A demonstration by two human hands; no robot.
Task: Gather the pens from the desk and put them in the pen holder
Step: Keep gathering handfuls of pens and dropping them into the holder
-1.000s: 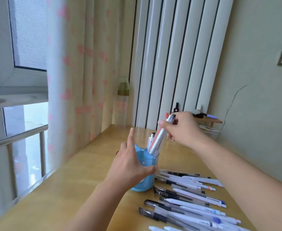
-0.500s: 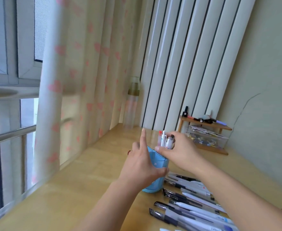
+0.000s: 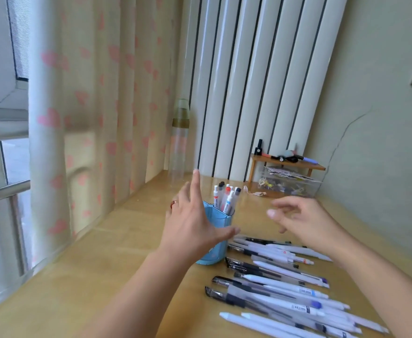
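A blue pen holder (image 3: 220,218) stands on the wooden desk (image 3: 102,276) with several pens (image 3: 226,197) upright in it. My left hand (image 3: 195,225) rests against its near side, fingers straight, thumb across the front. To the right of the holder my right hand (image 3: 300,220) hovers above the desk, fingers loosely bent, nothing in it. Several white and black pens (image 3: 280,281) lie in a row on the desk from just right of the holder down to the bottom edge.
A clear bottle (image 3: 179,140) stands at the back by the heart-patterned curtain (image 3: 90,106). A small wooden shelf (image 3: 287,164) over a clear box of clips (image 3: 290,185) sits at the back right against the wall. The window is on the left.
My right hand lowered pens into the holder, let them go and drew back to the right. My left hand stayed on the holder. The camera tilted down slightly.
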